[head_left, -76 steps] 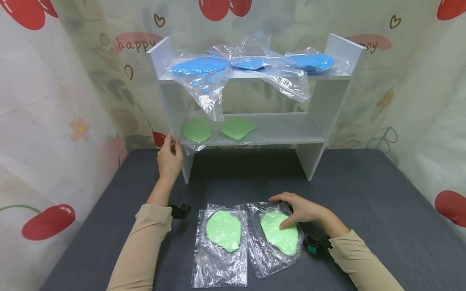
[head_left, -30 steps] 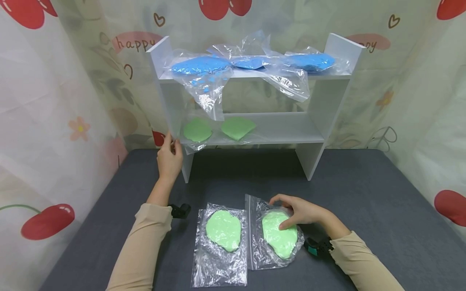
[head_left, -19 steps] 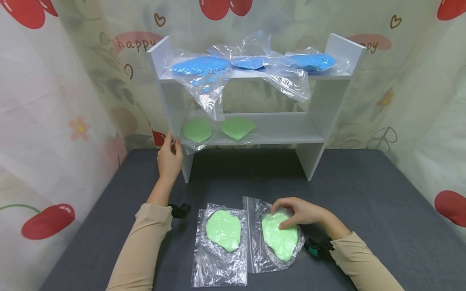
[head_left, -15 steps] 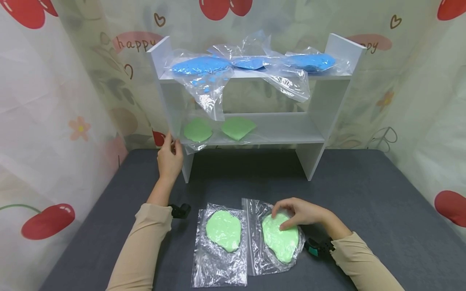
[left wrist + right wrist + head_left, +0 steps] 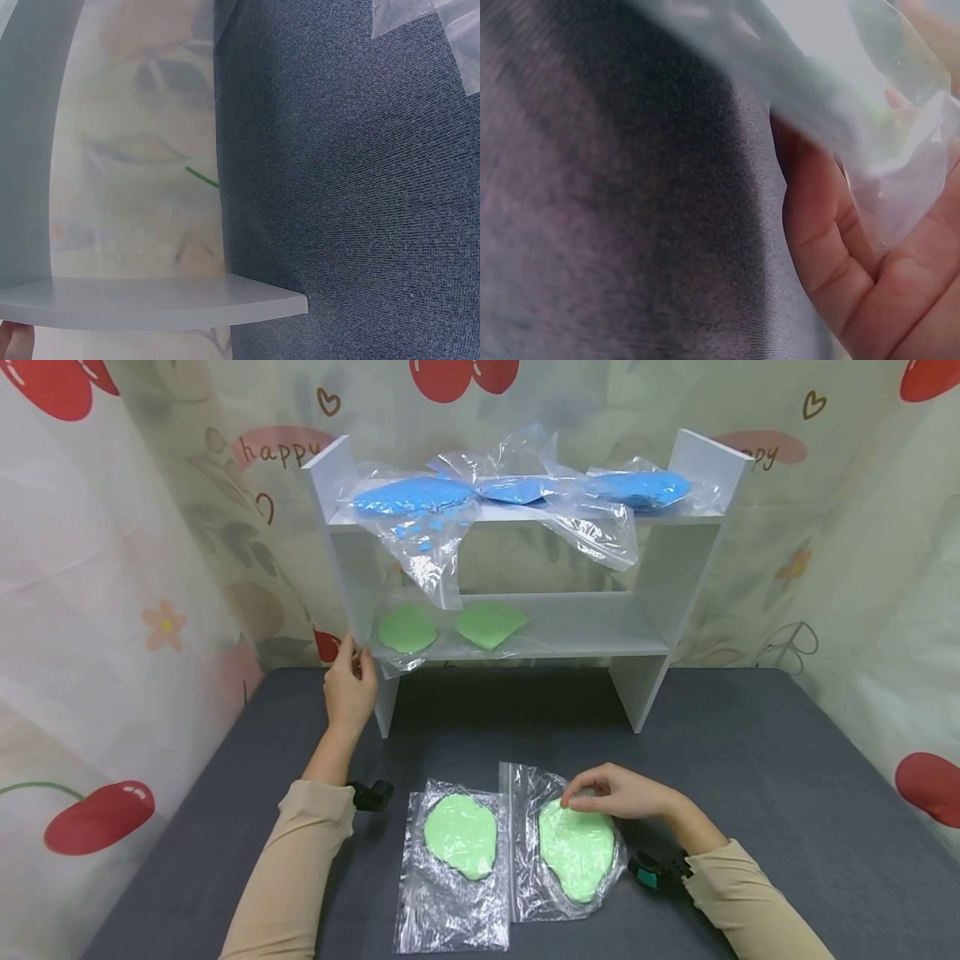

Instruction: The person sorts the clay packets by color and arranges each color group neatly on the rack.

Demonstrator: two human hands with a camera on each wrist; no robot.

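My left hand (image 5: pixel 351 689) grips the left upright of the white shelf unit (image 5: pixel 570 647) at the middle shelf's height; only fingertips (image 5: pixel 16 341) show in the left wrist view. On the dark table, my right hand (image 5: pixel 622 793) pinches the upper edge of a clear zip bag (image 5: pixel 547 906) holding a flat, light-green dough-like lump (image 5: pixel 576 856). In the right wrist view, clear plastic (image 5: pixel 900 187) lies between thumb and fingers. Beside it, touching its left side, lies a second clear zip bag (image 5: pixel 450 927) with a similar green lump (image 5: pixel 461 837).
Two bagged green pieces, one round (image 5: pixel 407 628) and one angular (image 5: pixel 491 624), lie on the middle shelf's left half. Several bags of blue material (image 5: pixel 416 495) fill the top shelf, their plastic hanging over its front. A cable (image 5: pixel 791 643) lies behind the table at right.
The right zip bag has turned upright and shifted slightly. My right thumb has moved up from the green lump to the bag's top edge. My left hand stays put.
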